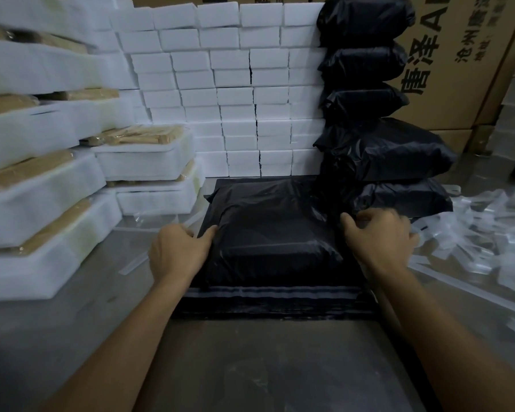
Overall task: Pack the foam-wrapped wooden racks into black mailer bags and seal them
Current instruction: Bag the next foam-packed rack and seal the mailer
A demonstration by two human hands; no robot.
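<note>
Your left hand [177, 251] and right hand [378, 236] grip the side edges of the filled mailer bag [268, 233] mid-worktop (slick film over a likely stiff, cushioned rack); hold the sides.

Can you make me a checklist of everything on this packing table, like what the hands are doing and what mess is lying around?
Surface: grey table, bare near the person.
Job's things: filled black mailer bag on a flat bag pile; packed bags stacked right; foam-wrapped racks stacked left.
Clutter: clear plastic strips scattered right.
Grips: left hand and right hand each grip a side of the bag.
Cables: nothing seen.
Surroundings: white foam block wall; printed cardboard boxes.
</note>
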